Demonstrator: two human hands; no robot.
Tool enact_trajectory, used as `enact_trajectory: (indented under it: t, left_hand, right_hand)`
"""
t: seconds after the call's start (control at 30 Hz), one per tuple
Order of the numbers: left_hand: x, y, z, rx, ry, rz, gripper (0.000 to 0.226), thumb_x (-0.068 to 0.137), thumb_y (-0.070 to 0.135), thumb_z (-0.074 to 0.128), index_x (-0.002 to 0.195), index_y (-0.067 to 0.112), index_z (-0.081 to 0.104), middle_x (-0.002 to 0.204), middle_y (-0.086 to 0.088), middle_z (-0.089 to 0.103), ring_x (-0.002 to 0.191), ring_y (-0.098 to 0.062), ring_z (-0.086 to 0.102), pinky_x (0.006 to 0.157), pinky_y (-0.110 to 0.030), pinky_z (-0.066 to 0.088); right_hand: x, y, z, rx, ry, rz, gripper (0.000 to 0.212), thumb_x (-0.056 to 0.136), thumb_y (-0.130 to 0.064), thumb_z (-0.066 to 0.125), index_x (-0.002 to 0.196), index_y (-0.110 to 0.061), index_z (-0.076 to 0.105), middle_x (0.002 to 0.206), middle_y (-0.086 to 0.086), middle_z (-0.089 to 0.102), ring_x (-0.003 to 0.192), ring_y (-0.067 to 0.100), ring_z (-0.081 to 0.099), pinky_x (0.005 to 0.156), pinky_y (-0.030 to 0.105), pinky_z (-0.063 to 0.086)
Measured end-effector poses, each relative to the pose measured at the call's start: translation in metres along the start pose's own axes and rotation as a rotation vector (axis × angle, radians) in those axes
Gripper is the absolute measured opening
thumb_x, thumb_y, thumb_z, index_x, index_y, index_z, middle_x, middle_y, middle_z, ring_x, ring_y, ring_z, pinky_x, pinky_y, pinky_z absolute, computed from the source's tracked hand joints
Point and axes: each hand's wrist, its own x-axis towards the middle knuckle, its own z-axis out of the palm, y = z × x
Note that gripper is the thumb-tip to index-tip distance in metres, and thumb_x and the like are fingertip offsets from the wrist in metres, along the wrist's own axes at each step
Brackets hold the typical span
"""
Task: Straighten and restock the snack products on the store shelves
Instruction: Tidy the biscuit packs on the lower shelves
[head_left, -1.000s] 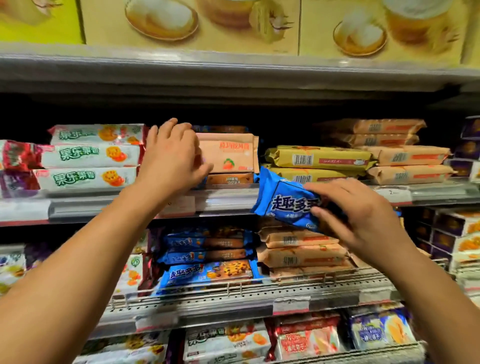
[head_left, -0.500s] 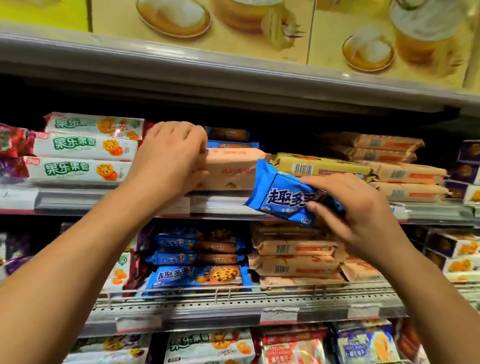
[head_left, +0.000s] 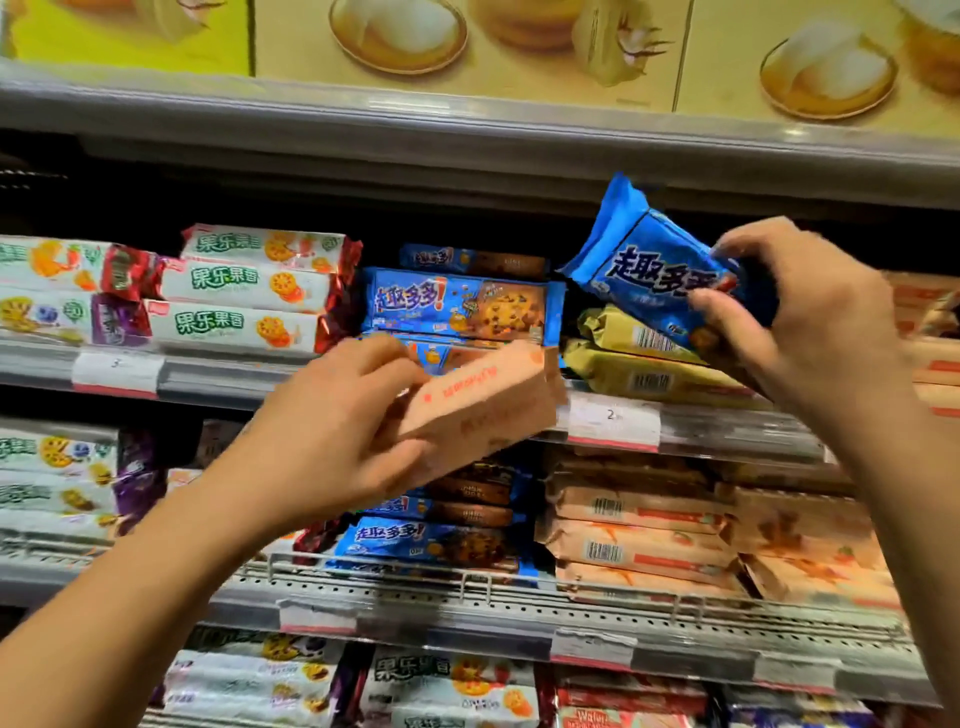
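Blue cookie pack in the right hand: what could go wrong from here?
The blue cookie pack is held tilted by one end in the right hand; it could slip onto the yellow packs. The peach box in the left hand sits close to the shelf edge and might clip it.

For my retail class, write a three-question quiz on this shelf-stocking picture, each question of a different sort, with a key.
1. True or false: the left hand holds a peach-coloured rectangular snack pack clear of the shelf.
2. Multiple choice: the blue plastic cookie bag in the right hand hangs above which packs? A) yellow-gold foil packs B) white fruit-biscuit packs C) purple packs
3. Fill in: the shelf slot behind the peach pack shows blue boxes printed with chocolate-chip ____.

Key: 1 true; 2 A; 3 cookies.
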Motion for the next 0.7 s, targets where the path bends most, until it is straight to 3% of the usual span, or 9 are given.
enact_trajectory:
  t: [0.1,0.2,0.3,0.37,0.5,0.7]
  left_hand:
    - [-0.011,-0.009,0.033,0.021,-0.165,0.019,0.054,0.078,0.056,0.058,0.125,0.029,0.057,0.152,-0.001,0.046,0.137,-0.025,0.045,0.106,-0.049,0.044]
    - [-0.014,-0.016,0.055,-0.028,-0.205,0.025,0.052,0.077,0.057,0.059,0.123,0.032,0.057,0.165,0.003,0.029,0.154,-0.023,0.023,0.119,-0.056,0.027]
    - [-0.015,-0.020,0.058,-0.091,-0.202,0.027,0.050,0.079,0.058,0.057,0.121,0.031,0.059,0.167,0.009,0.015,0.156,-0.015,0.003,0.125,-0.052,0.010]
    - [-0.016,-0.022,0.055,-0.165,-0.187,0.021,0.048,0.081,0.055,0.061,0.121,0.029,0.060,0.167,0.012,0.015,0.156,-0.009,0.002,0.127,-0.047,0.005]
    - [-0.017,-0.025,0.052,-0.206,-0.200,0.008,0.046,0.081,0.053,0.064,0.120,0.030,0.061,0.167,0.015,0.013,0.154,-0.002,-0.003,0.127,-0.043,0.001]
    - [-0.019,-0.024,0.053,-0.225,-0.192,0.001,0.041,0.083,0.050,0.068,0.118,0.029,0.062,0.167,0.015,0.013,0.154,0.000,-0.005,0.127,-0.044,0.001]
  right_hand:
    - [0.031,-0.022,0.022,-0.017,-0.077,-0.145,0.029,0.093,-0.035,0.065,0.116,-0.018,0.059,0.097,0.010,0.065,0.090,0.035,0.060,0.071,0.045,0.050]
    - [0.057,-0.051,0.051,-0.014,-0.184,-0.221,0.027,0.091,-0.032,0.069,0.114,-0.020,0.061,0.096,0.005,0.065,0.094,0.033,0.058,0.069,0.041,0.045]
    - [0.076,-0.072,0.078,0.008,-0.241,-0.233,0.027,0.094,-0.031,0.068,0.117,-0.020,0.061,0.099,0.003,0.065,0.098,0.030,0.057,0.070,0.036,0.038]
    - [0.088,-0.082,0.096,0.042,-0.262,-0.219,0.029,0.094,-0.033,0.068,0.119,-0.021,0.059,0.099,0.003,0.066,0.099,0.030,0.058,0.072,0.039,0.045]
    - [0.103,-0.100,0.133,0.028,-0.366,-0.239,0.031,0.095,-0.040,0.064,0.121,-0.026,0.055,0.101,0.004,0.068,0.096,0.031,0.062,0.071,0.041,0.050]
    - [0.102,-0.109,0.164,0.027,-0.425,-0.245,0.039,0.098,-0.041,0.058,0.133,-0.023,0.057,0.129,0.004,0.064,0.113,0.027,0.059,0.082,0.041,0.052]
